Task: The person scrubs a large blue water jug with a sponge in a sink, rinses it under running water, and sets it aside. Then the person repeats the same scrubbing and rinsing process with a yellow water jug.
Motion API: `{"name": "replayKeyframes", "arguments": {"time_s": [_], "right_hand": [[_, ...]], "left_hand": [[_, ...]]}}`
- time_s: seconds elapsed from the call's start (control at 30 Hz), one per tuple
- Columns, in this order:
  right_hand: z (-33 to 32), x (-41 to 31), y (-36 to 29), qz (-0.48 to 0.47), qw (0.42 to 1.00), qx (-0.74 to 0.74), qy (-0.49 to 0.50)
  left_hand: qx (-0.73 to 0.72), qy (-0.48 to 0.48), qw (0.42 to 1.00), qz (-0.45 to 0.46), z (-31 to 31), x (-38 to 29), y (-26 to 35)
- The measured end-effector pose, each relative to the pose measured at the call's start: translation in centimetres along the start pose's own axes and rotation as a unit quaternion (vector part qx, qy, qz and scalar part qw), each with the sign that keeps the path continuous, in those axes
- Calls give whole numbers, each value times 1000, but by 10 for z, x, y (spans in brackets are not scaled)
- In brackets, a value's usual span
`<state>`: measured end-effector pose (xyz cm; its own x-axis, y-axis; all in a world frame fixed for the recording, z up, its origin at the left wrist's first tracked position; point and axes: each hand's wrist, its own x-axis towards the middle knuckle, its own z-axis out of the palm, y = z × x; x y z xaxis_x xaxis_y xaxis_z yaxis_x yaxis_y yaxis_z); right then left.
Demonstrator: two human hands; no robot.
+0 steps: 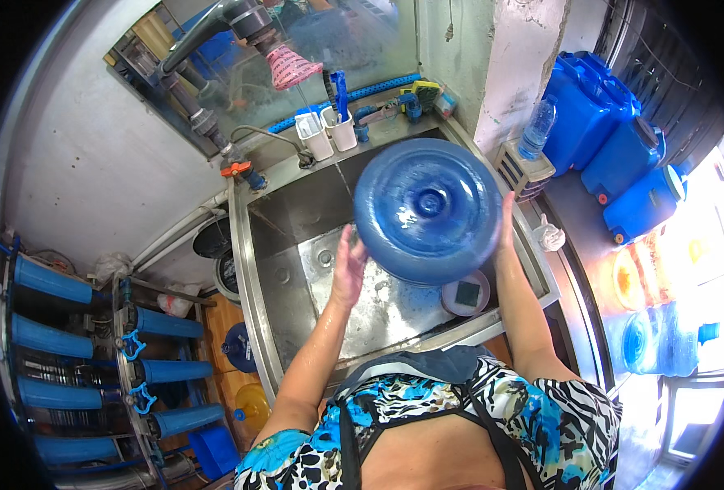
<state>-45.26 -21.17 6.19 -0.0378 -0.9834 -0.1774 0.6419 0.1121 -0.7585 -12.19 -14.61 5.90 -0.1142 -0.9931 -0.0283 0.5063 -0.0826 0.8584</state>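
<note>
A large round blue plastic water jug [392, 239] is held over the stainless steel sink [313, 294], its ringed base facing up at me. My right hand [507, 226] presses against the jug's right side, its fingers partly hidden behind the curve. At the lower left side, my left hand [349, 272] is against the jug with its palm turned inward. The jug's surface looks slightly blurred. Below it in the sink stands a round tub [478, 285] with a dark green scouring pad [467, 294] in it. The jug's neck is hidden.
Two white holders [340, 136] with brushes stand on the sink's back ledge, near a yellow sponge [426, 95]. A grey pipe with a pink-wrapped end [291, 66] overhangs them. Blue containers [582, 110] are at right, a clear bottle [538, 128] nearer. Blue filter housings [175, 370] line the left.
</note>
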Motion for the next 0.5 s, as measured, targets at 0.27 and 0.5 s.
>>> {"name": "replayKeyframes", "arguments": {"time_s": [0.27,0.5], "right_hand": [[73,-23,49,-123,943,-249,-181],[45,-29,33,-66,963,-130,-229]], "left_hand": [[-91,89,991,30,-68,9,24],[-189,41,978,-83,-85,-78,-10]]}}
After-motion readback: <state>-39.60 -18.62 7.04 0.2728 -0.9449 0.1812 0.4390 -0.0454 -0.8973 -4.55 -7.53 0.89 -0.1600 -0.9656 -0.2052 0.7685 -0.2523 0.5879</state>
